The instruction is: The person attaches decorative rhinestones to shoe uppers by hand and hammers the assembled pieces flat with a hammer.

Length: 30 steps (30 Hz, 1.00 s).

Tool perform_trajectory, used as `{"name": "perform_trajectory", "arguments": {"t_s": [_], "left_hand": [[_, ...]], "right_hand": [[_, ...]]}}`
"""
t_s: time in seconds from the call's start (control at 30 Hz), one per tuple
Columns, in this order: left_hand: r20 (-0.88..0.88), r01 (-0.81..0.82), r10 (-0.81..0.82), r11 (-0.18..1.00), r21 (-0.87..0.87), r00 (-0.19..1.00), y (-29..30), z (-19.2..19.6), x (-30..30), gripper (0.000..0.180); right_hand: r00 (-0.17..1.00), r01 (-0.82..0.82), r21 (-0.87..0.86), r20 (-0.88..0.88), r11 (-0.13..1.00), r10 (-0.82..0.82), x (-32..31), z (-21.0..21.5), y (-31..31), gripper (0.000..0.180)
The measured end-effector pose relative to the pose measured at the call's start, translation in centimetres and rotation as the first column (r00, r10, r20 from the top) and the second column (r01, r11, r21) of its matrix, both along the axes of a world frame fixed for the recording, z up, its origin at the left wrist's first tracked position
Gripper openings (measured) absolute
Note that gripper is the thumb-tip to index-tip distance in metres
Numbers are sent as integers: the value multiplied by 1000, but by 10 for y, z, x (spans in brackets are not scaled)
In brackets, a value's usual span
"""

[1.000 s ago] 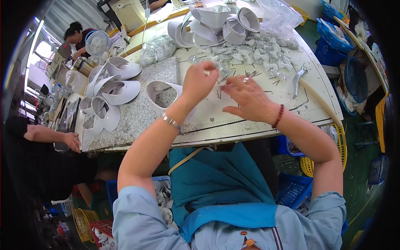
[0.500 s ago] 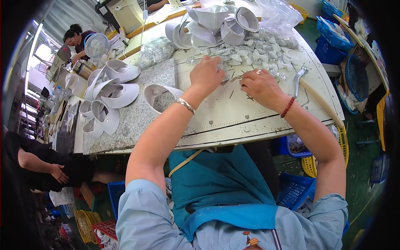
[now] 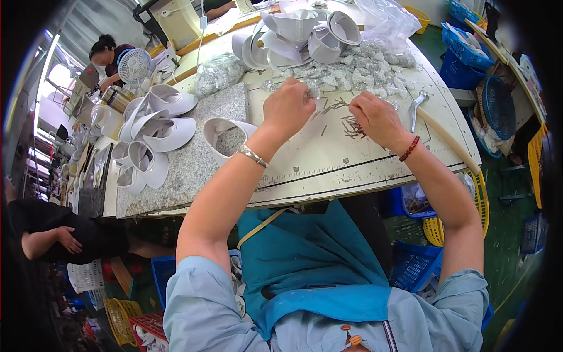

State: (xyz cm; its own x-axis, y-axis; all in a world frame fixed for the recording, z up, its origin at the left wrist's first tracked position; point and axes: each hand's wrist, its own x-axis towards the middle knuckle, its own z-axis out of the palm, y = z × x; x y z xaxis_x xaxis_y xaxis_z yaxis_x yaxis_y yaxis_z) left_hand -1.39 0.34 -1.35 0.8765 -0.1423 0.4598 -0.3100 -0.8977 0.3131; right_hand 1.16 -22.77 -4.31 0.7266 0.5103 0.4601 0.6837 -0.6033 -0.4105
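**benchwatcher:** Pins point(image 3: 352, 124), little dark thin ones, lie scattered loose on the pale worktable point(image 3: 328, 170) right between the two hands. The right hand point(image 3: 378, 120) rests on top of the scatter with fingers curled down onto it, and I can't tell whether anything is actually pinched underneath. The left hand point(image 3: 287, 108) is loosely closed at the edge of the heap of small clear packets point(image 3: 358, 70), thumb and fingertips drawn together as if on something tiny, but I can't make out what, if anything.

**sole_guy:** How do you reckon those pins handle?

**benchwatcher:** My guess is next to weightless, stiff, probably metal, so slick on that smooth top. They'd skate away if you press flat on them. I'd nip one by the middle of the shaft with thumb and forefinger, or tip an end up with a nail first. The ends look sharp-ish, though they're too small to be sure.

**sole_guy:** Anything else close by?

**benchwatcher:** A grey metal tool with a long pale handle point(image 3: 437, 126) lies just right of the right hand. White shoe heel parts point(image 3: 158, 126) are piled on a granite slab point(image 3: 193, 158) to the left, well apart from the pins.
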Motion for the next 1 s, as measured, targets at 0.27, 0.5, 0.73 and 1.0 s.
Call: {"name": "perform_trajectory", "arguments": {"t_s": [0.27,0.5,0.73,1.0], "left_hand": [[-359,-320,-430,163,-933,828,3,-2,-33,21],[-176,-355,-543,-244,-903,821,3,-16,-71,23],[-205,-320,-404,-239,-917,891,-10,-17,-96,24],[-145,-215,-360,-161,-963,922,-14,-20,-120,22]], "right_hand": [[979,7,181,-204,984,30,2,-3,-3,18],[913,111,360,-404,926,47,-6,-3,-2,19],[795,182,692,-522,699,310,-49,26,19,25],[618,44,746,-543,665,569,-95,37,48,18]]}}
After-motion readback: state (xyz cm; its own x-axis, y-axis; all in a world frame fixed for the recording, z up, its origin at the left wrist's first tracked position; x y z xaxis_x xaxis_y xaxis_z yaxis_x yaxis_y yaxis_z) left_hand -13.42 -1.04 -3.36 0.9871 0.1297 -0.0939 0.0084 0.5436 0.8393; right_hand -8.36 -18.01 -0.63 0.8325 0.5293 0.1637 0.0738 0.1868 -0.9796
